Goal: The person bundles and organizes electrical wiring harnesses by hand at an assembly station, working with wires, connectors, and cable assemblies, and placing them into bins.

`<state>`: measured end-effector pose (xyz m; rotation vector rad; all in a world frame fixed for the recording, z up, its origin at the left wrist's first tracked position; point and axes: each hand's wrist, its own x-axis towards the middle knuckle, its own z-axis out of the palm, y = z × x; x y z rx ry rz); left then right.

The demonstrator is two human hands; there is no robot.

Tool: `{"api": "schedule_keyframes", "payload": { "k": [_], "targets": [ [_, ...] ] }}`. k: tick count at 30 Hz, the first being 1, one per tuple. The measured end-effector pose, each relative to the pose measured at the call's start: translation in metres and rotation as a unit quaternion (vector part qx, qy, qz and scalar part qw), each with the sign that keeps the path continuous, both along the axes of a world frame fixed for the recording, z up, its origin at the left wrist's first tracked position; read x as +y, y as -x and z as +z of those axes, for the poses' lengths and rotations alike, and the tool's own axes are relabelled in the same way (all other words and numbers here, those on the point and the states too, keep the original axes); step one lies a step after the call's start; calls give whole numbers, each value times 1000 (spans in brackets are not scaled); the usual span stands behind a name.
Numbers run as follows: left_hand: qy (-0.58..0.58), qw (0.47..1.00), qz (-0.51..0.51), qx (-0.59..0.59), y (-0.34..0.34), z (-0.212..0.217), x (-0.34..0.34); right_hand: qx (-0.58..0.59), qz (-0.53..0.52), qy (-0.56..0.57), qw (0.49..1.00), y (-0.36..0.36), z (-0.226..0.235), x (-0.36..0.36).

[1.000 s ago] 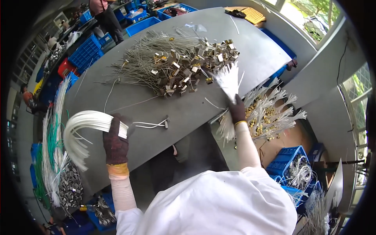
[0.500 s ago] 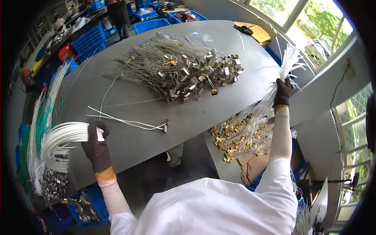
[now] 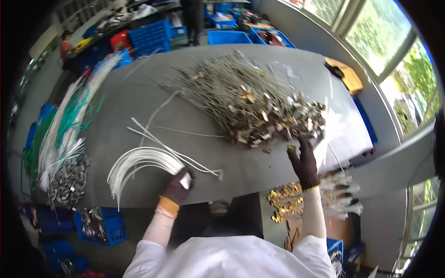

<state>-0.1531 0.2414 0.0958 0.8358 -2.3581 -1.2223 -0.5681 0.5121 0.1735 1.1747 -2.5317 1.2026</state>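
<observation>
In my gloved left hand (image 3: 178,185), closed near the table's front edge, is a bundle of white strands (image 3: 139,162) that curves out over the tabletop to the left. Two or three loose white strands with a small metal end piece (image 3: 220,174) lie just beyond that hand. My gloved right hand (image 3: 303,164) is at the front right of a large pile of grey wires with metal clips (image 3: 259,111). Its fingers are apart and nothing shows clearly in them. A small yellowish piece (image 3: 291,147) shows by its thumb side.
White and green strands (image 3: 76,111) with grey clips (image 3: 67,185) lie along the table's left edge. Below the right front edge are brass-coloured clips with clear strands (image 3: 287,199). A blue crate (image 3: 111,229) sits lower left. A person in dark trousers (image 3: 191,21) stands beyond the table.
My right hand has let go of the clear strands at the right and moved inward to the clip pile. My left hand has come right with the white bundle. The view has shifted.
</observation>
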Motion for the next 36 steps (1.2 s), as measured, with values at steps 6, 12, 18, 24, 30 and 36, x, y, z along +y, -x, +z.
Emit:
{"api": "schedule_keyframes", "payload": {
  "k": [6,12,18,24,30,36],
  "targets": [
    [-57,992,2,109,5,6,5,30,-83,-5,996,-17,2,-29],
    [-209,971,-101,52,0,66,37,-421,59,159,891,-60,37,-2],
    [-314,939,-68,120,66,78,80,-406,50,190,892,-115,34,17],
    [-585,779,-114,197,160,39,123,-163,71,78,981,-137,-5,32],
    [-400,887,-127,191,215,37,171,-66,29,-110,991,-178,-9,88],
    [-741,628,-98,216,231,41,208,-530,-73,-28,844,-246,-31,201]
  ]
}}
